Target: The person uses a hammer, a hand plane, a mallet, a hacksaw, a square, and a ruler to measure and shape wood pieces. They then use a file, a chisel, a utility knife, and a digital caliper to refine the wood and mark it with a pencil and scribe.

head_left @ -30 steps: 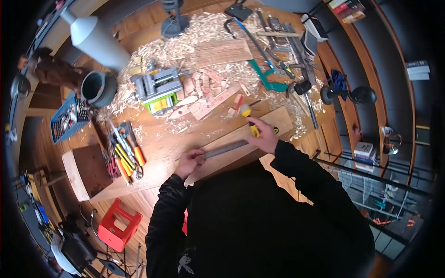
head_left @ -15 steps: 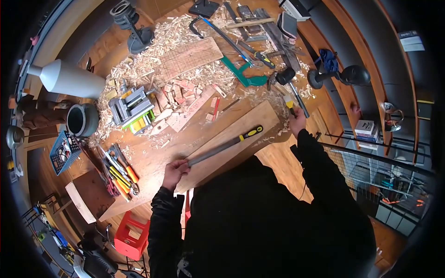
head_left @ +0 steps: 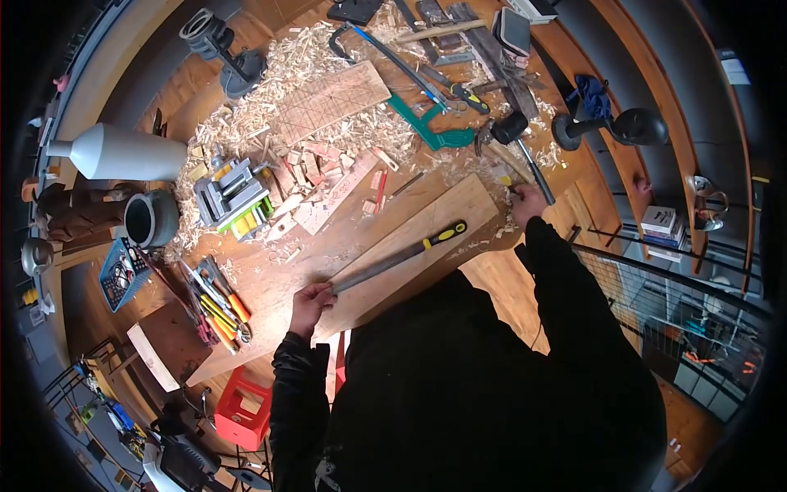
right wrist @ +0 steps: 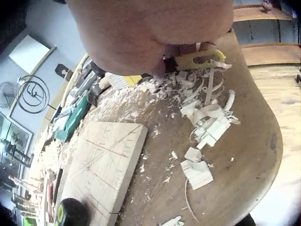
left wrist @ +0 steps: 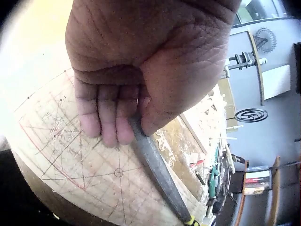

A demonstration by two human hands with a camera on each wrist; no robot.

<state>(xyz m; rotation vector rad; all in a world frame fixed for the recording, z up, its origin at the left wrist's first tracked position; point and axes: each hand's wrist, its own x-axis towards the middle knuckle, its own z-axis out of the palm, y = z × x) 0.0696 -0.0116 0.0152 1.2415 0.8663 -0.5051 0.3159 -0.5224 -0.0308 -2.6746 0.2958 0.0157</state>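
Right hand (head_left: 529, 207) moved away from file (head_left: 395, 259); only left-wrist view shows drawn circle (left wrist: 118, 173)

The head view faces down across the bench (head_left: 272, 285); both close wrist views share the marked board (left wrist: 96, 165).

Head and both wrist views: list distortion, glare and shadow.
Head view: fisheye curvature bends the shelves, with black corners; left wrist view: upper left washed out pale yellow, left hand in shade; right wrist view: floor glaring near white at lower right.
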